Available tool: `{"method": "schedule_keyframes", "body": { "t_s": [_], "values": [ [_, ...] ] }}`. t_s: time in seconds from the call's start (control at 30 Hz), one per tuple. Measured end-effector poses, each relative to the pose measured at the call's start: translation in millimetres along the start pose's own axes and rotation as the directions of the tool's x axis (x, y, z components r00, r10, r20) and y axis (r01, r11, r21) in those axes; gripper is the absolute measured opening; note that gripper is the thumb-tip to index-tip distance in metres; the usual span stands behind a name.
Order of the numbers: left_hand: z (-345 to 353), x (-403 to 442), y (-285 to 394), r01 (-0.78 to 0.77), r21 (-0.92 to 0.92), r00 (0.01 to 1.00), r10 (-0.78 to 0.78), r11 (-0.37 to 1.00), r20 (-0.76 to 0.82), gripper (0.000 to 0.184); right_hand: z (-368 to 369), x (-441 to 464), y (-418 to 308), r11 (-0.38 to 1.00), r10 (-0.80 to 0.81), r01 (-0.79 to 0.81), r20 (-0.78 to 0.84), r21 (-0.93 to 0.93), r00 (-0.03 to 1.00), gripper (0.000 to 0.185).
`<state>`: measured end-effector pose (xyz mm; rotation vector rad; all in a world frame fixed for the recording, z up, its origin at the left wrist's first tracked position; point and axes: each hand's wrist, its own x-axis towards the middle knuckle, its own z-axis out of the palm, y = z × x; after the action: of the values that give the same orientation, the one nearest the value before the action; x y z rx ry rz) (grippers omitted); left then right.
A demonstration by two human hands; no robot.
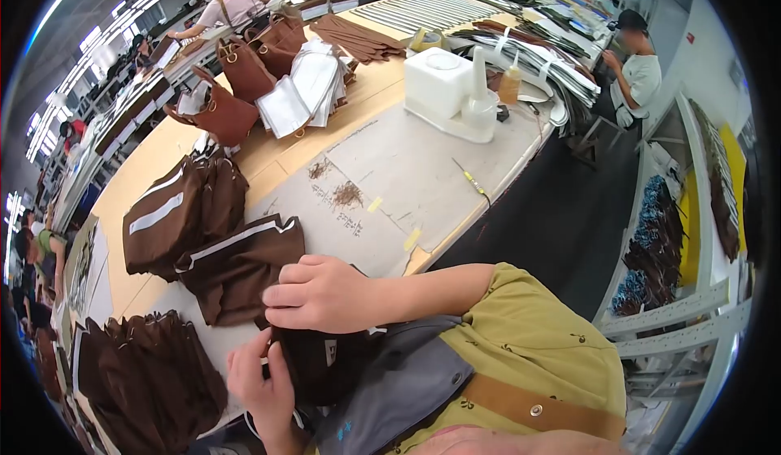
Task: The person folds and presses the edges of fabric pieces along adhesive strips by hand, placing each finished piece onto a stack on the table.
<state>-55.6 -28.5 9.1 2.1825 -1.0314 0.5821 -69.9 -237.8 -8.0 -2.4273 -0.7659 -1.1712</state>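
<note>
In front of my body lies a dark brown fabric piece [313, 370] with a small pale label on it. My right hand [317, 294] is closed over its upper edge with curled fingers. Lower down, my left hand [264, 382] pinches the same edge between thumb and fingers; the fingertips are partly hidden. Just beyond my right hand is a folded brown fabric piece [240, 268] with a white strip along its top. Behind it is a stack of similar brown fabric pieces [183, 203], and another stack [150, 378] stands to the left of my left hand.
Brown leather bags [220, 113] with white sheets stand farther back on the table. A white plastic container [439, 85], a glue bottle [510, 81] and a yellow pen-like tool [473, 182] are on the grey board [390, 162]. A seated person [639, 77] works at right, near a rack [675, 309].
</note>
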Motion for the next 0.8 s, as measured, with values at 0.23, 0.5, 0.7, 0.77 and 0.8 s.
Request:
{"method": "schedule_keyframes", "body": {
  "t_s": [0.23,0.5,0.7,0.77,0.8],
  "values": [
    [13.6,36.1,-29.5,0.155,-0.635,0.953,-0.285,0.757,-0.107,0.049,-28.7,37.8,13.8,0.827,0.184,-0.02,-0.237,0.561,0.954,0.015],
    [23.3,47.7,-32.4,-0.273,-0.136,0.927,0.298,0.952,0.228,0.063,-48.9,35.1,28.4,0.231,0.253,-0.12,0.06,0.965,0.966,0.013],
    [-3.9,56.1,-37.0,-0.018,-0.288,0.965,0.092,0.957,0.245,0.032,-11.2,2.2,71.6,0.307,0.669,-0.397,0.101,0.865,0.737,0.019],
    [-41.7,62.6,-55.1,0.019,-0.257,0.988,0.021,0.966,0.15,0.027,17.2,-10.7,88.0,0.121,0.751,-0.404,0.182,0.907,0.634,0.02],
    [-63.0,67.7,-57.0,0.04,-0.209,0.995,-0.021,0.977,0.093,0.025,30.9,-26.4,103.7,0.139,0.741,-0.528,0.266,0.838,0.616,0.019]
  ]
}}
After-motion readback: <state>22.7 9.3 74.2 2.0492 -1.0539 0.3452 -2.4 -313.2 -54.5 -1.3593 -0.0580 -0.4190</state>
